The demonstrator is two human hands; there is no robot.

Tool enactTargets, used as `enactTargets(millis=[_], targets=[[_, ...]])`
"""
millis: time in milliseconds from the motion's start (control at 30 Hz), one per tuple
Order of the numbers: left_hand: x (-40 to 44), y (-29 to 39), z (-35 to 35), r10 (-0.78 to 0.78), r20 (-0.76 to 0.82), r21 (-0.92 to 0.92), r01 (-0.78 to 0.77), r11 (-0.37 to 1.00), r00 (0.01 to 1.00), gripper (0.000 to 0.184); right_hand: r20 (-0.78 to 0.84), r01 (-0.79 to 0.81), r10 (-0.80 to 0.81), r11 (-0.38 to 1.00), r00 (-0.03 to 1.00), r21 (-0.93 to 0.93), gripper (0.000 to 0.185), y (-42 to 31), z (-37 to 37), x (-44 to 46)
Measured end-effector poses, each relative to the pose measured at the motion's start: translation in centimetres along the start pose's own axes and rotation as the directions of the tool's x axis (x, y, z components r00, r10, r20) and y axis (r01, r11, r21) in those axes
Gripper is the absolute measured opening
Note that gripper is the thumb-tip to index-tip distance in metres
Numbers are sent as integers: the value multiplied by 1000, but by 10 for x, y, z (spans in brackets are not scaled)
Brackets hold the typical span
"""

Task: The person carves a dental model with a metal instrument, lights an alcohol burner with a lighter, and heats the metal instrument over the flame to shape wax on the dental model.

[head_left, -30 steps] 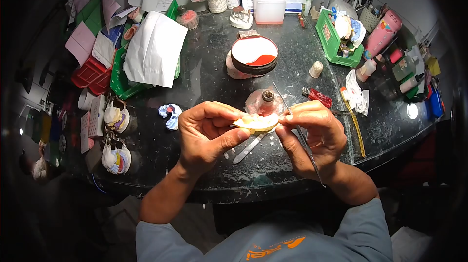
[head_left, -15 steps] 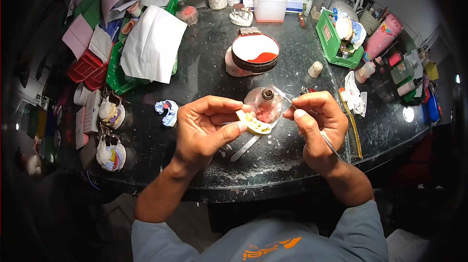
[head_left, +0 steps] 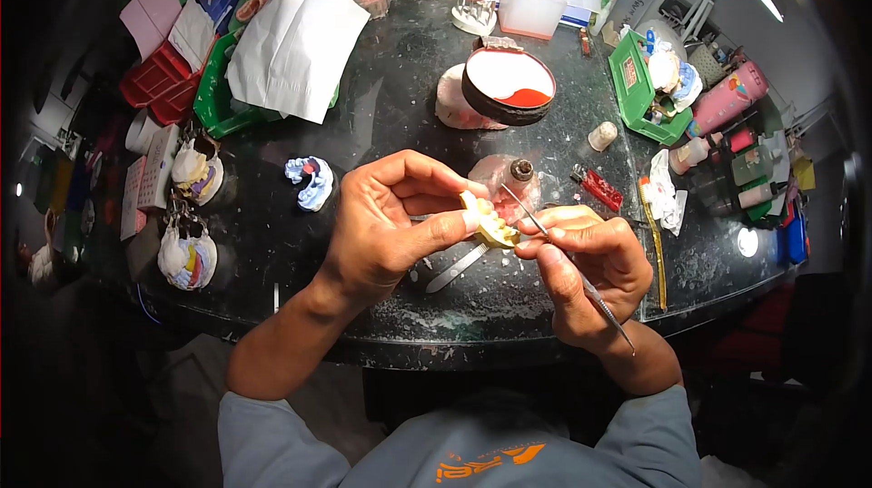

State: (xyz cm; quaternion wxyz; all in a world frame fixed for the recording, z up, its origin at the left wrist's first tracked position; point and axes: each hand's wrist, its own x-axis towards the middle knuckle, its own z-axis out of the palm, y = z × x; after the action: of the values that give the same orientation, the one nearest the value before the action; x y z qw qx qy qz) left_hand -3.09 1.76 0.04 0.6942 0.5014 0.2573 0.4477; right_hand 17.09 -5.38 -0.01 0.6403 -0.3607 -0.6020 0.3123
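Between the thumb and fingers of my left hand (head_left: 386, 225) is a yellowish dental model (head_left: 495, 230), a curved piece with tooth shapes. My right hand (head_left: 595, 270) grips a thin metal dental carver (head_left: 581, 285) like a pen, its upper tip pointing up and left beyond the model. The right fingertips touch or nearly touch the model's right end. Behind the hands stands a spirit burner (head_left: 520, 172) with a dark metal neck and a pinkish glass body, partly hidden. A flat knife-like blade (head_left: 459, 268) lies on the bench below the model.
A round tin (head_left: 509, 79) of white and red wax rests tilted behind the burner. Blue impression material (head_left: 310, 183) and articulated dental models (head_left: 188, 256) are at left. A red lighter (head_left: 601, 190) and a yellow-brown strip (head_left: 654, 252) lie right. Green bins (head_left: 636, 88) stand farther back.
My right hand has moved left to the model, with the carver now slanting across the fingers. The model has tilted in my left hand. The view has shifted slightly.
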Motion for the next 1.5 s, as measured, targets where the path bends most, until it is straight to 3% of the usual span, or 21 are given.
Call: enactTargets(millis=[167,467,667,767,967,1500], targets=[[0,1,0,9,10,12,-9,1000,1000,28,41,41,-38,997,998,-62,14,1,-4,-1],[1,0,0,27,15,30,-28,999,1000,25,-3,-31,31,999,1000,32,13,-2,3,-3],[1,0,-1,42,17,59,-43,997,999,24,115,166,-156,983,981,-84,14,2,-1,4],[1,0,0,51,17,60,-52,997,999,24,46,91,-88,993,995,-70,15,1,2,-1],[1,0,-1,44,17,57,-44,997,999,24,117,213,-199,970,973,-116,16,5,-1,3],[1,-1,-2,36,18,55,-37,998,999,25,138,255,-234,954,962,-158,16,4,-1,7]])
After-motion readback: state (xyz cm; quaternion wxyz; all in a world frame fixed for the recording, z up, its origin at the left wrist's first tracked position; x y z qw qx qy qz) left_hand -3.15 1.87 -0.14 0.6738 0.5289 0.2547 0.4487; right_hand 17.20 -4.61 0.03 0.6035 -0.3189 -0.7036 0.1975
